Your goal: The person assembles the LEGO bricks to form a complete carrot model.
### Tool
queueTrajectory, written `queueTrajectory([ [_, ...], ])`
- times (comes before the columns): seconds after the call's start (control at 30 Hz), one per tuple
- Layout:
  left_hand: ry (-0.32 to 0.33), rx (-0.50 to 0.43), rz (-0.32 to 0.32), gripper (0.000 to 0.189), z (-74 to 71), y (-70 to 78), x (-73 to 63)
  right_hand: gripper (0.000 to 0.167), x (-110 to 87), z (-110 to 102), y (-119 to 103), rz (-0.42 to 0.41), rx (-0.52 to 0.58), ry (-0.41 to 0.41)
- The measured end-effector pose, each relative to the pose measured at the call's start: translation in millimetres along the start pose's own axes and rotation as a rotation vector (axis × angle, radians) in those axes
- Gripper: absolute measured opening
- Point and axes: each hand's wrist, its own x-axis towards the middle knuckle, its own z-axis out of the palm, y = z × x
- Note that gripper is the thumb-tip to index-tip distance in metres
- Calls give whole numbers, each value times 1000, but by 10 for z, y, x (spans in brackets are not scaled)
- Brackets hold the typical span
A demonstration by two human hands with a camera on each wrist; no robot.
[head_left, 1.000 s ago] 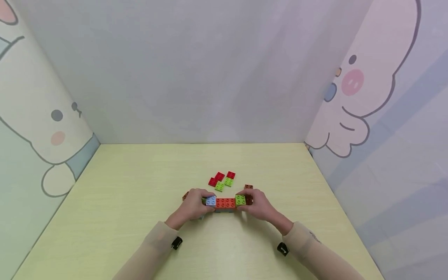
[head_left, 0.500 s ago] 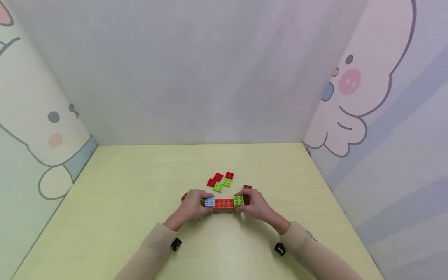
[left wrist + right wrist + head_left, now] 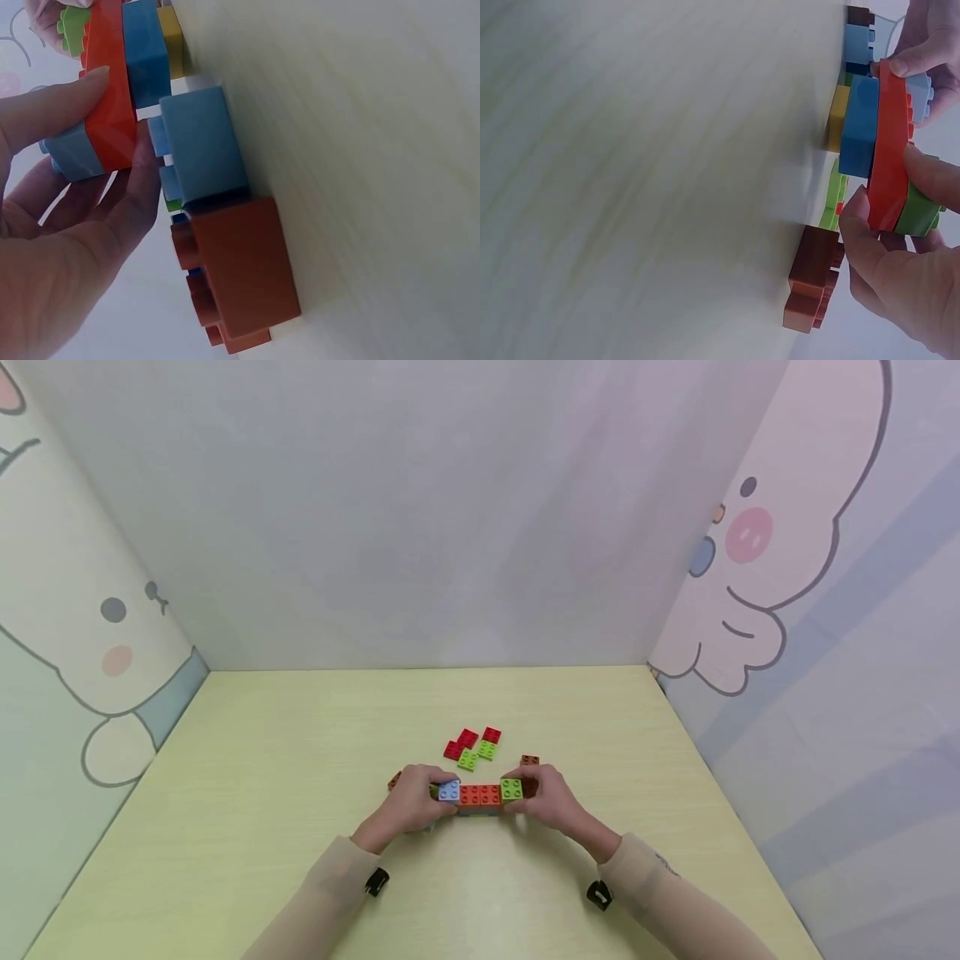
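The left hand (image 3: 410, 795) pinches one end of a long red bar (image 3: 887, 150), thumb on the near side, fingers beyond, at the light-blue brick (image 3: 449, 792) on top; the right hand (image 3: 553, 800) pinches the other end likewise, at the green brick (image 3: 512, 790); both grips are closed to the bar's width. Beneath its middle sit a dark blue brick (image 3: 859, 126) and a yellow brick (image 3: 839, 118), seemingly standing on the table (image 3: 300, 718); the build should be light, stiff and hard to break, though smooth sides may slip and joints may pop; the low side walls at both ends look the best hold, with pressure even. Beside the hands stand brown bricks (image 3: 814, 255) and a pale blue brick (image 3: 202, 142); farther out lie flat red plates (image 3: 453, 750) and lime plates (image 3: 468, 760).
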Motion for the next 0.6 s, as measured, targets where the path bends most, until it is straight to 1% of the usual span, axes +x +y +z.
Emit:
queueTrajectory([
  [0.17,0,6,5,44,-3,-7,0,41,4,9,-19,10,10,6],
  [0.4,0,17,9,42,1,-15,-6,41,12,16,-13,16,19,-4],
  [0.6,6,31,19,42,11,-7,-9,39,8,13,-9,13,25,8],
])
